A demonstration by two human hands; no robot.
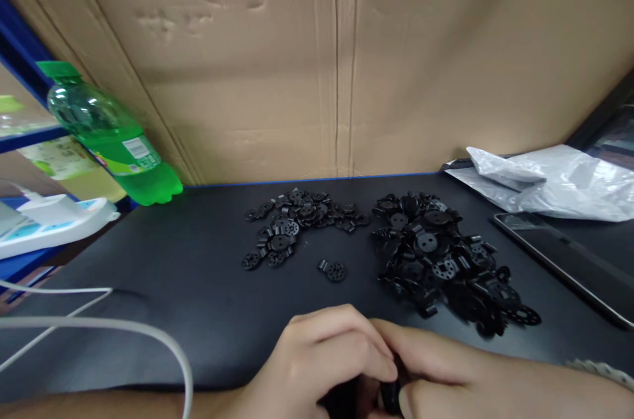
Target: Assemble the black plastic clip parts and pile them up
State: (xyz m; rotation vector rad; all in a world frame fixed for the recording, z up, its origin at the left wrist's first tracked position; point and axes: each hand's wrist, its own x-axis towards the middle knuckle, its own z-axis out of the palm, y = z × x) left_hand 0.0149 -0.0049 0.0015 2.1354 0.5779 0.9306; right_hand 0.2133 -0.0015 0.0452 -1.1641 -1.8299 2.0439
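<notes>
Close together at the bottom middle, my left hand (pixel 327 359) and my right hand (pixel 446 366) are both closed around a small black plastic part (pixel 390 396). Fingers cover most of it, so its full shape is hidden. Beyond my hands a single black disc-shaped clip (pixel 335 271) with holes and a short tab lies on the dark tabletop (pixel 198 287). Farther back is a loose pile of similar black clips (pixel 307 211). A larger, denser heap of black clips (pixel 430 247) spreads to the right, just past my right hand.
A green soda bottle (pixel 116 141) leans at the left, by a white power strip (pixel 64 227). A white cable (pixel 148 330) loops across the left front. On the right lie a dark phone or tablet (pixel 569 267) and a clear plastic bag (pixel 569 181). Cardboard (pixel 257 75) walls the back.
</notes>
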